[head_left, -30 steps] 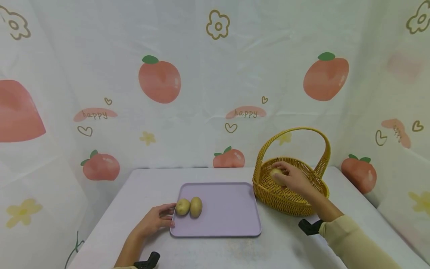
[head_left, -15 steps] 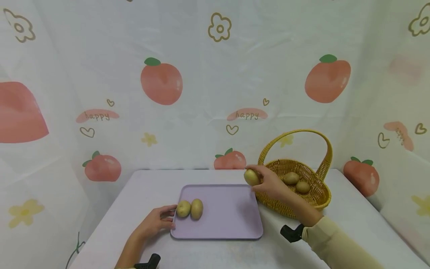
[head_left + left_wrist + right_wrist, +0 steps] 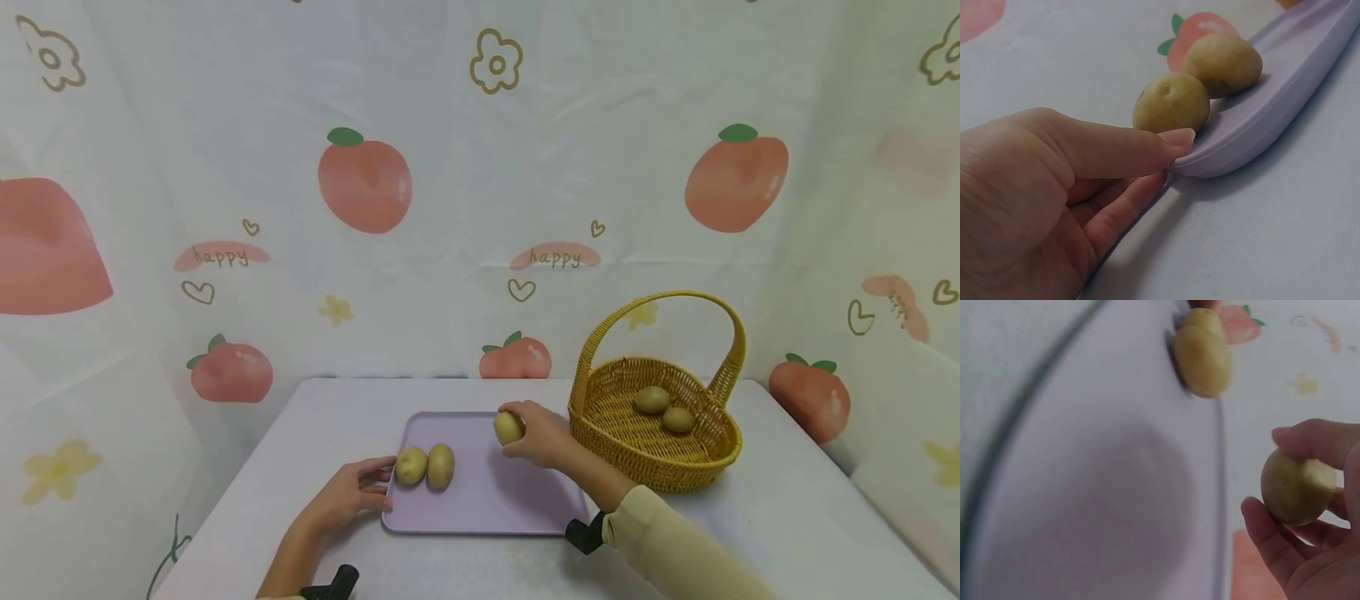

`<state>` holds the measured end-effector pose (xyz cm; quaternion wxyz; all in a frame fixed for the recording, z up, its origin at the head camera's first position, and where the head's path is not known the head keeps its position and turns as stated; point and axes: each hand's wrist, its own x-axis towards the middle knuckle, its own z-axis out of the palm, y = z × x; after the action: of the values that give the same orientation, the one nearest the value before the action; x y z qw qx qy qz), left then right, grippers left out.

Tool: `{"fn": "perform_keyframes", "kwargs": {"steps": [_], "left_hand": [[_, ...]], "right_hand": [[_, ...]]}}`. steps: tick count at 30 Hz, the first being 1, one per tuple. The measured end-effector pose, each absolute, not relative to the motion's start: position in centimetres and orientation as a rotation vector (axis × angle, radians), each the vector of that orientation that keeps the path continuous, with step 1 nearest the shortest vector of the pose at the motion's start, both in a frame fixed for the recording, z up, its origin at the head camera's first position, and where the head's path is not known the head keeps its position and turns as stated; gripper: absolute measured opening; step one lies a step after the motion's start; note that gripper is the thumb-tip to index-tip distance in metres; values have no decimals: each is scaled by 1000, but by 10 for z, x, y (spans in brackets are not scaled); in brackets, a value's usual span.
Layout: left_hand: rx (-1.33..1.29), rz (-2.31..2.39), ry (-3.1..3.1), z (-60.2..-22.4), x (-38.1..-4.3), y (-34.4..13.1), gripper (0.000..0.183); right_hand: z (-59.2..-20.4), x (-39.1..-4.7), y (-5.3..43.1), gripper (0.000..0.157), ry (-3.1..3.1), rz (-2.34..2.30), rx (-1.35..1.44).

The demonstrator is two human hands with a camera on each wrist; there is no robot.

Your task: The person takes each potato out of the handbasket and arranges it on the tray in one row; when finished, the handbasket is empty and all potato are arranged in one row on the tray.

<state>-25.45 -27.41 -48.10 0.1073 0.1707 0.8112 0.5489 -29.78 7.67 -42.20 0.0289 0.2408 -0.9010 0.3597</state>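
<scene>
My right hand [image 3: 542, 435] holds a potato [image 3: 509, 427] between thumb and fingers, over the right half of the lilac tray [image 3: 487, 517]. In the right wrist view that potato [image 3: 1297, 487] sits in the curled fingers. At the tray's left edge my left hand [image 3: 347, 497] pinches the rim, thumb on top and fingers below, as the left wrist view shows. Two potatoes lie side by side at the tray's left end: a rounder potato [image 3: 411, 466] by the rim and a longer potato [image 3: 441, 467] touching it.
A yellow wicker basket [image 3: 637, 467] with a tall arched handle stands right of the tray. Inside it lie two potatoes [image 3: 652, 400]. The white table [image 3: 330, 417] ends at a patterned cloth [image 3: 435, 317] behind.
My right hand has lifted a potato out of the basket and carried it left over the tray. The left hand stays at the tray's left rim.
</scene>
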Motion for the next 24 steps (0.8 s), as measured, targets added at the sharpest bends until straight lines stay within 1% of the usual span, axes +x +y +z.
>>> {"fn": "perform_keyframes", "kwargs": {"steps": [9,17,24], "left_hand": [[491,1596,2407,-478,-254,-272,73],[497,1611,2391,-478,-254,-273,73],[503,1606,2395,-479,-254,-273,73]], "right_hand": [[-456,-304,38,51,-2797,1075,804],[-469,-301,17,60,-2814,1113,769],[-469,-295,14,68,-2852,1169,722]]}}
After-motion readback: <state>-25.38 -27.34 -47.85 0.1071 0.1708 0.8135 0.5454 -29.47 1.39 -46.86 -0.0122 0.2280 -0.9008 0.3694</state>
